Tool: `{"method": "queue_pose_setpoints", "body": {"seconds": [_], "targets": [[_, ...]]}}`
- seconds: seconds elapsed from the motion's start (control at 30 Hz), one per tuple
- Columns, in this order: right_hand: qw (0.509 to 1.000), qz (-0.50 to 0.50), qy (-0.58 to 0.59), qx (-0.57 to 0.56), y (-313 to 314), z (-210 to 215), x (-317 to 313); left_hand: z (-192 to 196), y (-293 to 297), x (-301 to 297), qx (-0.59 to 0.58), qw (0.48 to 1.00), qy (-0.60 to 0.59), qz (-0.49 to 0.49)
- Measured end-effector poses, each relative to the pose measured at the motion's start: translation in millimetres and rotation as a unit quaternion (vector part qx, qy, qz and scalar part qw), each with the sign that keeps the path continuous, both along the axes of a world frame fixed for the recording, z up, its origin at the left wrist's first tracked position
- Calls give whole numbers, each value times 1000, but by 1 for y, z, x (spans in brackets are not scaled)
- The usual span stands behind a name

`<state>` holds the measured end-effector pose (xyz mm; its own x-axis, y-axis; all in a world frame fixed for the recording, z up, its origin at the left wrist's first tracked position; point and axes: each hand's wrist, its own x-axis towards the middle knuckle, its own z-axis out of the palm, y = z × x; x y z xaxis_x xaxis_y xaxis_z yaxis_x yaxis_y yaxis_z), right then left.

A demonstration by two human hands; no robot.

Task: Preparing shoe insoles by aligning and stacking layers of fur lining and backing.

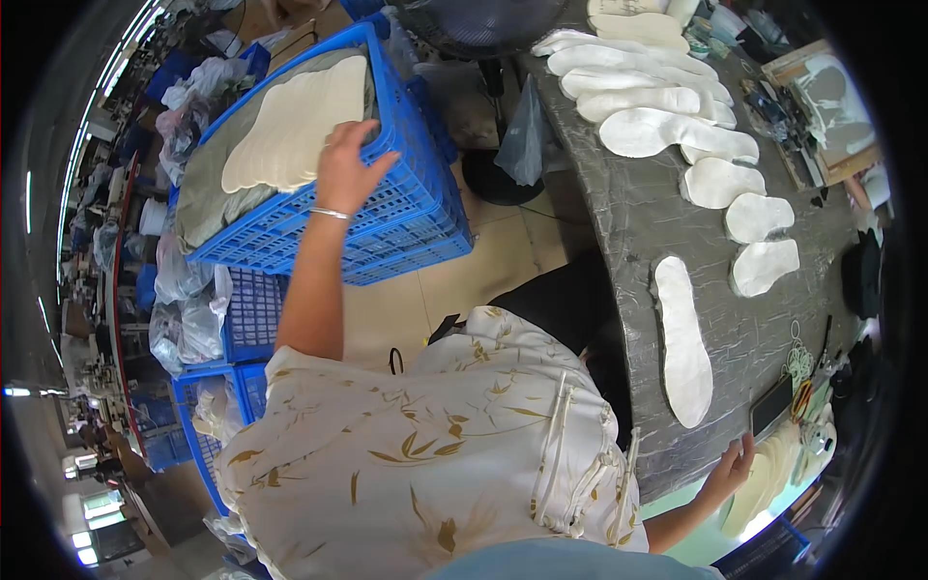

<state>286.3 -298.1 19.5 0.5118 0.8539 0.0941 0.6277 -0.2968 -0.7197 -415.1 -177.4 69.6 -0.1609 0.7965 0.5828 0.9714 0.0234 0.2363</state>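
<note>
White insole cutouts lie here: nearest, at four o'clock, the right hand (730, 471) rests with fingers spread at the grey tabletop (638, 208) edge, its grip holding nothing, beside one long insole (682, 340). Farther off, at eleven o'clock, the left hand (346, 166), grip apart, presses fingertips on the stack of insoles (295, 121) inside a blue crate (406, 208).
</note>
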Motion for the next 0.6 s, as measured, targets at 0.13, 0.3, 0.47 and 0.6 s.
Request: {"method": "queue_pose_setpoints", "body": {"seconds": [0.13,0.3,0.47,0.6], "targets": [[995,77,2,59,42,7,-24,2,-58,-93,-137,987,6,86],[988,156,3,12,69,23,-50,9,-50,-118,-186,979,-51,65],[981,189,-30,14,75,26,-63,11,-44,-108,-174,980,-8,95],[981,191,-32,-21,76,24,-61,16,-45,-110,-155,975,-130,96]]}}
